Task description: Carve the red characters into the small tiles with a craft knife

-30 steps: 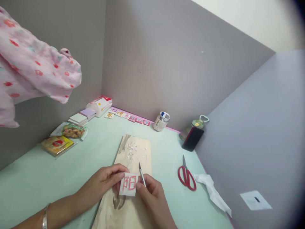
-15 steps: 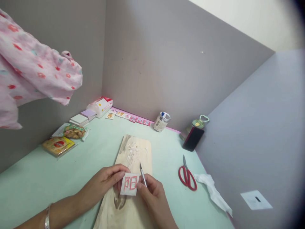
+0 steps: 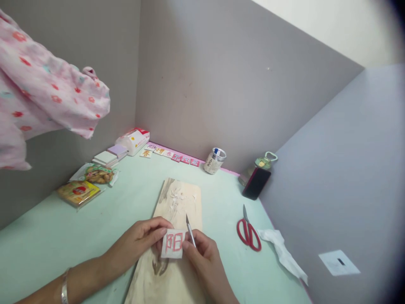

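Observation:
A small white square (image 3: 172, 250) with a red Chinese character on it is held up over a wooden board (image 3: 180, 287). My left hand (image 3: 148, 234) pinches its left edge between thumb and fingers. At its right edge, the thumb and fingertips of my right hand (image 3: 205, 253) touch it. That same hand also grips a slim craft knife (image 3: 190, 232), whose blade points up and away from me. Thin white shavings (image 3: 174, 199) lie on the far part of the board. Whether the square is paper or a thicker slab, I cannot tell.
Red-handled scissors (image 3: 249, 232) and a crumpled tissue (image 3: 284, 255) lie to the right. Behind stand a phone (image 3: 257, 183), a can (image 3: 214, 161) and a row of lettered squares (image 3: 185, 160). Snack packets (image 3: 78, 193) sit left; pink floral cloth (image 3: 53, 84) hangs upper left.
The square has shifted very slightly right and turned a little in my fingers. Both hands keep their hold, and the knife stays almost where it was.

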`<state>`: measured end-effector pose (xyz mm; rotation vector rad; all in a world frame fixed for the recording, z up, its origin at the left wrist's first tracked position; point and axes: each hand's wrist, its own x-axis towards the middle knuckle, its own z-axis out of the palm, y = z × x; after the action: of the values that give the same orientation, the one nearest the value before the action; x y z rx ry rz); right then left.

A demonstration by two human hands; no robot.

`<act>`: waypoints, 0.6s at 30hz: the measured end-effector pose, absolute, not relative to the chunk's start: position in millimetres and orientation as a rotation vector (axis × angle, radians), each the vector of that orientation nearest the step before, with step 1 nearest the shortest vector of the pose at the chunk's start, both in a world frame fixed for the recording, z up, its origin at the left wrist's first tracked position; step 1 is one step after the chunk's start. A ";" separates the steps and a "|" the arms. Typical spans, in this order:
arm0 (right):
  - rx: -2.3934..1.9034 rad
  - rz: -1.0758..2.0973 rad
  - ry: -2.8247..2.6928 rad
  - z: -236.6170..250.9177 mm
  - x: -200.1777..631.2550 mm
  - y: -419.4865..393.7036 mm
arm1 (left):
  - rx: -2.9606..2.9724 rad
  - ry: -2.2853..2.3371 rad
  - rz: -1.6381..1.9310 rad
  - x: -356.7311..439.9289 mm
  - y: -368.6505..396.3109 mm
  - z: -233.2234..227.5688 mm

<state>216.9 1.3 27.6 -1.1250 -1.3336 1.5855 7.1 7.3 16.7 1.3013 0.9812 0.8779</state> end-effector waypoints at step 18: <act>-1.110 1.547 -1.351 20.6 219.1 4.7 | 1.266 0.913 0.900 3.9 8.3 8.9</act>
<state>219.1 4.7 20.6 -1.1097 -1.3513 1.5469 3.9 8.3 8.9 1.2664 0.9130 0.9004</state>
